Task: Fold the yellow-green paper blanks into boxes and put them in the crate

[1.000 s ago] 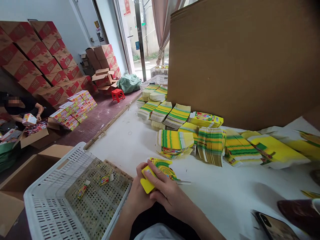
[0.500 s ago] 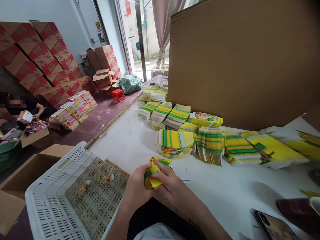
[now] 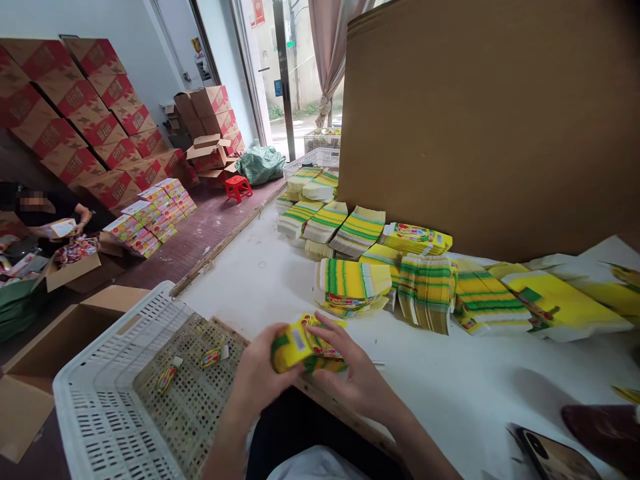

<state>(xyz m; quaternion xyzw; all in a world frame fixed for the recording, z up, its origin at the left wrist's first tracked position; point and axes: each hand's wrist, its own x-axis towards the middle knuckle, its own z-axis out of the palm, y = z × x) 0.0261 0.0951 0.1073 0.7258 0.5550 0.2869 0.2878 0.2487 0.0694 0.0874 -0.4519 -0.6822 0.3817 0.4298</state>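
Observation:
My left hand [image 3: 257,373] is wrapped round one end of a small yellow and green printed carton [image 3: 293,341], which is slightly blurred. On the carton's other side my right hand [image 3: 356,377] grips with its thumb below and fingers over the top. Both hands are over the table's near edge. Just beyond them lie bundles of flattened yellow and green cartons [image 3: 353,280] on the white table [image 3: 250,280]. To the left of my left hand stands a white plastic crate [image 3: 105,393] with two small printed packets [image 3: 213,357] on its bottom.
A large cardboard sheet [image 3: 480,127] stands along the table's back. A phone [image 3: 550,453] and a dark red object [image 3: 600,430] lie at right. On the floor are an open cardboard box [image 3: 45,360], stacked boxes, a red stool [image 3: 238,189] and a seated person [image 3: 45,213].
The carton has turned and widened into a box shape. My left hand has shifted a little left with it. The co-worker's white box has tilted.

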